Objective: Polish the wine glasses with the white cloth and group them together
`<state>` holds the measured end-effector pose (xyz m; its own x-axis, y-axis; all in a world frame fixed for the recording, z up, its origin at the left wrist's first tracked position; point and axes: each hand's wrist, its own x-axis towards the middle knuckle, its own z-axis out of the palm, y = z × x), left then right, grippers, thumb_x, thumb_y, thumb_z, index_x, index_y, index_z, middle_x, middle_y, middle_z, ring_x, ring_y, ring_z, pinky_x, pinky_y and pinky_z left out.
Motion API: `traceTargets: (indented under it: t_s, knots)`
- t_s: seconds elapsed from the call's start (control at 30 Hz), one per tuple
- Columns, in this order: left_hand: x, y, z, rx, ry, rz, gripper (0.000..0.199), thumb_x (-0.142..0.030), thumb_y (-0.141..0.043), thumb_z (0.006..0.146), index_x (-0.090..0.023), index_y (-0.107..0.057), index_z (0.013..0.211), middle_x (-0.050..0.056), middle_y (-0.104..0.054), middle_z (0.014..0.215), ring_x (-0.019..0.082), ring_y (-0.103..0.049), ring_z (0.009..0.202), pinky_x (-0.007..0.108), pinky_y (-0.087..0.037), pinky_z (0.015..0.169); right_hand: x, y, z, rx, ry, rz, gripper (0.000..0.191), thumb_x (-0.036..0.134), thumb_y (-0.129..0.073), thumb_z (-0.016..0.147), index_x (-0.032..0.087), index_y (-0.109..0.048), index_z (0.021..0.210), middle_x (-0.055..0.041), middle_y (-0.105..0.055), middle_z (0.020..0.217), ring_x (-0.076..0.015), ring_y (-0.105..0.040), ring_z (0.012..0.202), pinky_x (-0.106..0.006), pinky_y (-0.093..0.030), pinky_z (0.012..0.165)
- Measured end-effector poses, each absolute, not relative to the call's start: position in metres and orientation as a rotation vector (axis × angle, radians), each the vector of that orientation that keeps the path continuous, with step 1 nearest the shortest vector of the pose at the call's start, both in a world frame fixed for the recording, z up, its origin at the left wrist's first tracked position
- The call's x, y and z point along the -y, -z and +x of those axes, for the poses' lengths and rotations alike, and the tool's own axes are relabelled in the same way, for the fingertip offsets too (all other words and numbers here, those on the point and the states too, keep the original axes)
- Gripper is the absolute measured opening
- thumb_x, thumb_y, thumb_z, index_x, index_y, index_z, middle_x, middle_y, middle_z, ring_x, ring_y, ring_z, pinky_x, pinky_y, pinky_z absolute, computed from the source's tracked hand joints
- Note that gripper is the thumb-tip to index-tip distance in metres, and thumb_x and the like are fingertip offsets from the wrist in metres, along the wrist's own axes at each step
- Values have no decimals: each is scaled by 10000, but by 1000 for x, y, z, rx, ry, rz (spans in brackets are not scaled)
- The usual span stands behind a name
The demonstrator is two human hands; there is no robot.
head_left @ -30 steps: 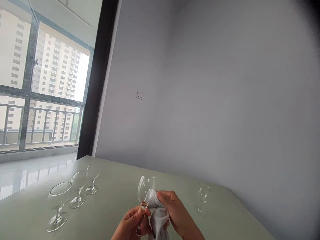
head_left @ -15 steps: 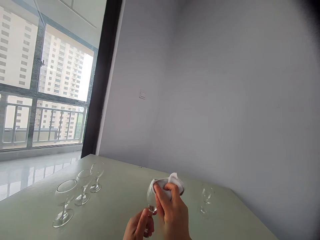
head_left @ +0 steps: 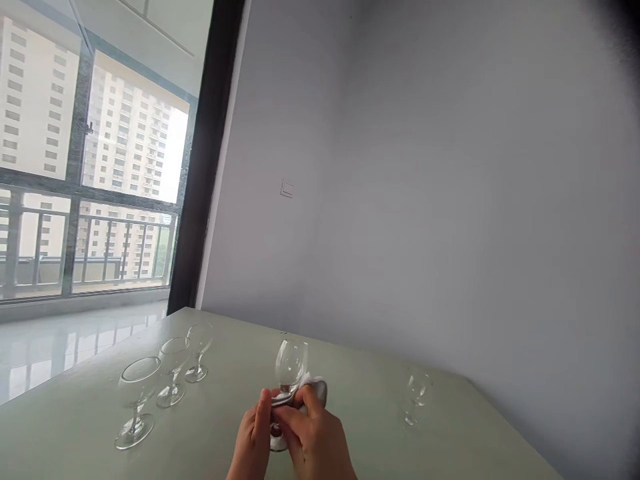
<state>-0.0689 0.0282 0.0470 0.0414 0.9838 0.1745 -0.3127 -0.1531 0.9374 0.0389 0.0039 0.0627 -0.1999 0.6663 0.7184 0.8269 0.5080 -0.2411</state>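
Observation:
A clear stemmed wine glass (head_left: 291, 362) stands upright between my hands, low in the middle of the view. My left hand (head_left: 253, 432) is closed around its stem from the left, thumb pointing up. My right hand (head_left: 316, 430) pinches a white cloth (head_left: 318, 388) with a grey edge against the stem, just beneath the bowl. Part of the glass's foot shows below my fingers; the rest of the stem is hidden by the cloth and fingers.
Three stemmed glasses stand in a row at the left: a near one (head_left: 136, 400), a middle one (head_left: 173, 370) and a far one (head_left: 199, 350). Another glass (head_left: 416, 397) stands at the right. The pale green table (head_left: 230, 373) meets a grey wall (head_left: 425, 200) behind.
My right hand has moved the cloth down and left, from the bowl to the stem, uncovering the bowl. The held glass and my left hand have shifted slightly left.

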Motion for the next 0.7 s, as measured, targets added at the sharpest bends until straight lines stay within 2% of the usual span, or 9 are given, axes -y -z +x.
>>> traceTargets:
  t_s: [0.13,0.2,0.3,0.4,0.5,0.6,0.7]
  knots:
    - [-33,-46,-66,-845,-1431,1089,499,-647,-547,678,-167,-686,689,-18,-514,521,131,-436,539,229,-350,510,2,-72,57,1979,-174,-1168,176,262,-560,795,324,-712,730,29,-568,736,-87,-596,579,-171,-465,525]
    - [-33,-46,-64,-809,-1408,1050,473,-624,-596,653,-179,-680,791,-39,-492,522,108,-410,500,216,-320,482,3,-80,66,1910,-354,-1172,172,251,-582,773,308,-722,692,34,-574,696,-96,-596,601,-181,-456,551]
    - [-30,-47,-59,-735,-1367,956,482,-559,-662,636,-192,-641,946,-69,-460,495,75,-381,448,186,-266,445,-2,-90,75,1545,-617,-1177,200,345,-561,780,227,-722,774,4,-594,673,-129,-565,603,-221,-438,539]
    - [-25,-47,-55,-653,-1308,851,484,-530,-679,638,-207,-617,994,-79,-462,475,71,-400,438,177,-291,444,-7,-91,68,1180,-929,-1123,384,497,-551,750,160,-673,888,8,-542,604,-119,-458,478,-229,-361,417]
    - [-22,-47,-53,-589,-1284,786,470,-525,-677,644,-252,-588,1016,-53,-588,609,97,-493,499,207,-390,491,-7,-84,52,1203,-1059,-1029,408,496,-519,781,139,-658,922,20,-487,582,-96,-381,475,-212,-299,418]
    - [-24,-45,-57,-602,-1267,817,451,-515,-649,686,-276,-563,1059,-22,-668,785,122,-565,589,222,-432,538,-5,-79,42,1366,-970,-1015,339,431,-499,820,139,-666,851,21,-451,612,-92,-351,545,-207,-285,479]
    - [-27,-42,-62,-666,-1275,909,474,-533,-621,704,-266,-585,1094,29,-680,981,191,-617,829,263,-474,674,-3,-79,44,1471,-955,-1053,304,404,-502,819,147,-650,755,44,-394,571,-83,-309,522,-205,-246,469]
